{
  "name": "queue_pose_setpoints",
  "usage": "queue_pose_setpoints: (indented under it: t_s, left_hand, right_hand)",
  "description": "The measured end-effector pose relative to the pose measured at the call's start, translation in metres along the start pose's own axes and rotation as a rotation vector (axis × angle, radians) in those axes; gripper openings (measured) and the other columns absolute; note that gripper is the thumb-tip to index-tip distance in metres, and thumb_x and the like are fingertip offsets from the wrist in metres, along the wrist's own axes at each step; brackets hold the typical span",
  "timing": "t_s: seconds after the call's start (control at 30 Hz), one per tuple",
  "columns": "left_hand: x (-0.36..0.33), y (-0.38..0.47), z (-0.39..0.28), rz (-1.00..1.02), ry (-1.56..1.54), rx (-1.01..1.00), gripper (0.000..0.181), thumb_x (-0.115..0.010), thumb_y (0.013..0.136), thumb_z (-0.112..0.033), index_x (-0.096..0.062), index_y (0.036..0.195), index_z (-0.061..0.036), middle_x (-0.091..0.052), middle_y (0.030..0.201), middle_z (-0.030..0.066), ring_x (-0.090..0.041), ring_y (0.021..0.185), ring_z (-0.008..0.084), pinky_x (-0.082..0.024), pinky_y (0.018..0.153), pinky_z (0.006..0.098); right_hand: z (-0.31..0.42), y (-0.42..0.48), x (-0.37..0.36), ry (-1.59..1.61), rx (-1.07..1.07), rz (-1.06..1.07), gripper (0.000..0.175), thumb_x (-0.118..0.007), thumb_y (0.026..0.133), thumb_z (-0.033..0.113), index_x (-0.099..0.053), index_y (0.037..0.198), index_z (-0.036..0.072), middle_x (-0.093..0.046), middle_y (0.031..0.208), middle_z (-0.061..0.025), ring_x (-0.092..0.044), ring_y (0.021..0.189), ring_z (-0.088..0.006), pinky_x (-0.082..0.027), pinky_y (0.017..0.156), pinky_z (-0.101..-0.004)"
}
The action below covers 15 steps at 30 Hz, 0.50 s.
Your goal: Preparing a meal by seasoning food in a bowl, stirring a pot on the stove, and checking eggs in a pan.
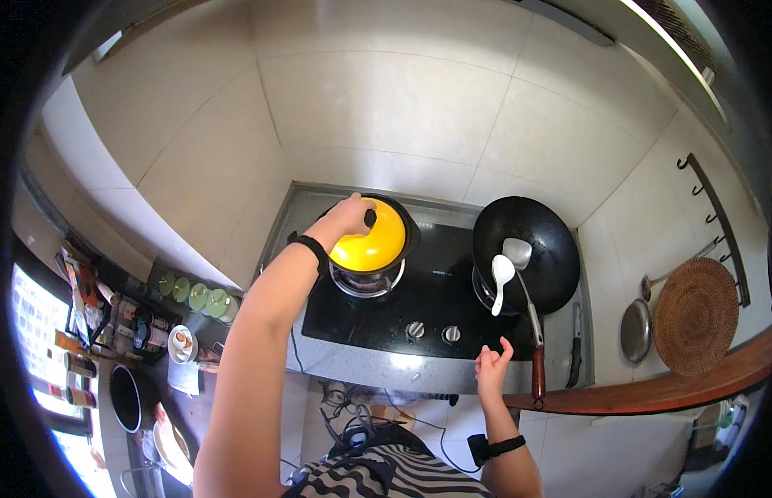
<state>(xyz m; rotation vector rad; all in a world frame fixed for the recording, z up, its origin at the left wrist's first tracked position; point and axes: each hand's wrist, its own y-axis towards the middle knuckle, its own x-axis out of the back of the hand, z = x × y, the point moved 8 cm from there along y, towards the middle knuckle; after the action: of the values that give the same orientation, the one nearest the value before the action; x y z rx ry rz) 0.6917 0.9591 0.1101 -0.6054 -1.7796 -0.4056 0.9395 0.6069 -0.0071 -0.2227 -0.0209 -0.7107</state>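
My left hand (351,215) is closed around the black knob (369,218) of a yellow domed lid (376,246). The lid sits on a dark pot (412,233) over the left burner (366,286) of a black gas cooktop (435,299). My right hand (493,367) is held over the counter's front edge with its fingers apart and nothing in them. Beyond it a black wok (554,267) stands on the right burner. A metal spatula (535,324) with a wooden handle lies in the wok, and a white spoon (501,277) rests near the wok's left side.
A knife (575,355) lies right of the wok. A woven round mat (697,317), a metal lid (636,331) and a hook rail (719,224) are on the right wall. At left are a bowl with eggshells (182,344), jars and a dark pot (134,398). Cables hang below the counter.
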Motion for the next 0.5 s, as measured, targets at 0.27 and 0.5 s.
queue_pose_setpoints:
  t_s: [0.27, 0.5]
  left_hand:
    - [-0.004, -0.001, 0.005, 0.006, 0.024, 0.024, 0.059, -0.073, 0.059, -0.013, -0.055, 0.114, -0.0151, -0.049, 0.107, 0.0222, -0.057, 0.093, 0.0372, -0.047, 0.083, 0.0392]
    - [-0.002, -0.002, -0.002, 0.039, 0.042, 0.024, 0.059, -0.073, 0.059, -0.012, -0.054, 0.115, -0.0165, -0.049, 0.11, 0.0215, -0.057, 0.093, 0.0369, -0.048, 0.082, 0.0395]
  right_hand:
    - [-0.004, -0.005, -0.006, -0.008, -0.037, 0.019, 0.047, -0.051, 0.089, 0.013, -0.024, 0.127, 0.006, -0.047, 0.063, -0.001, -0.041, 0.055, -0.0075, -0.035, 0.048, -0.0216]
    - [-0.011, -0.002, 0.002, 0.012, 0.042, 0.012, 0.043, -0.05, 0.088, 0.016, -0.027, 0.125, 0.01, -0.046, 0.062, -0.0002, -0.036, 0.045, -0.0058, -0.027, 0.036, -0.0193]
